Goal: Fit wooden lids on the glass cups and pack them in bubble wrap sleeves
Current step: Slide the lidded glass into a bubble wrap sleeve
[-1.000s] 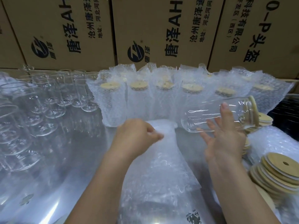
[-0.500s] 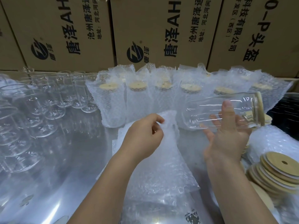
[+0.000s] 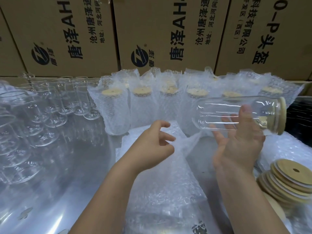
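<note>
**A cup with its lid on waits for its bubble bag**

On the far left, bare glass cups (image 3: 50, 115) stand crowded together with no lids on. Behind the middle of the table, a row of wrapped cups (image 3: 143, 105) stands in front of big cardboard boxes (image 3: 160, 34), each with a wooden top peeking out.

In the middle, the left hand (image 3: 152, 146) pinches the top edge of a bubble wrap sleeve (image 3: 162, 188) lying on the pile. The fingers are curled close, and the mouth of the sleeve does not look open.

To the right, the right hand (image 3: 239, 146) holds a glass cup (image 3: 236, 114) on its side, up in the air, bottom pointing left. Its wooden lid (image 3: 282, 115) is already on.

On the far right, spare lids (image 3: 290, 181) lie in a stack.

I think the packing step is on now. Next, the sleeve needs pulling open so the cup can slide in bottom first.
</note>
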